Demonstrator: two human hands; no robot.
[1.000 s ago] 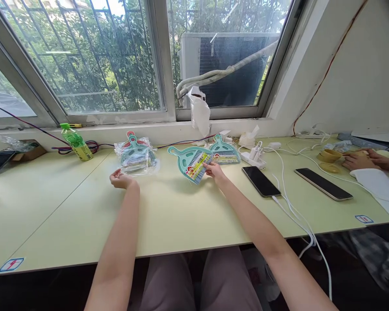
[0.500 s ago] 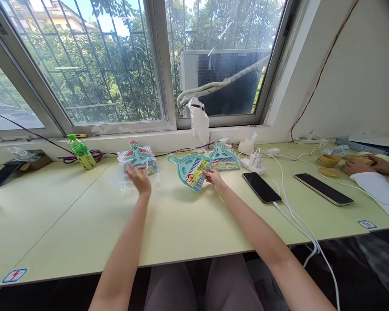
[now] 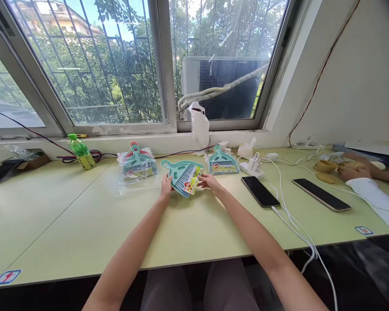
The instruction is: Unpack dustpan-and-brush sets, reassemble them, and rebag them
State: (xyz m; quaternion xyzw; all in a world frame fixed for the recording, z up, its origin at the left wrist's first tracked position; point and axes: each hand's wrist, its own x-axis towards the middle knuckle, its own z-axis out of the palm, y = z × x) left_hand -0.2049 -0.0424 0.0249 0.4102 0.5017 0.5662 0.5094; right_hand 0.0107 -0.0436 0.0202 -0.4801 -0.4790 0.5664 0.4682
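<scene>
A teal dustpan and brush set (image 3: 181, 176) with a yellow label is tilted between my two hands, just above the table. My left hand (image 3: 166, 185) is closed at its left edge, with the thumb on the rim. On the other side, my right hand (image 3: 208, 181) pinches the label end of the brush. Behind it to the right lies another teal dustpan set (image 3: 223, 162), its handle toward the window. To the left rests a pile of dustpan sets (image 3: 137, 162) in clear plastic wrap, with a red one partly showing underneath.
A green-capped bottle (image 3: 81, 152) stands at the back left. Right of my hands are a black phone (image 3: 260, 191) on a white cable, a power strip (image 3: 252, 169) and a second phone (image 3: 320, 194). Another person's hand (image 3: 353, 172) is near yellow bowls (image 3: 324, 166).
My left hand has moved from over the wrapped pile to the right and now grips the held dustpan set. The set has shifted slightly left and turned.
</scene>
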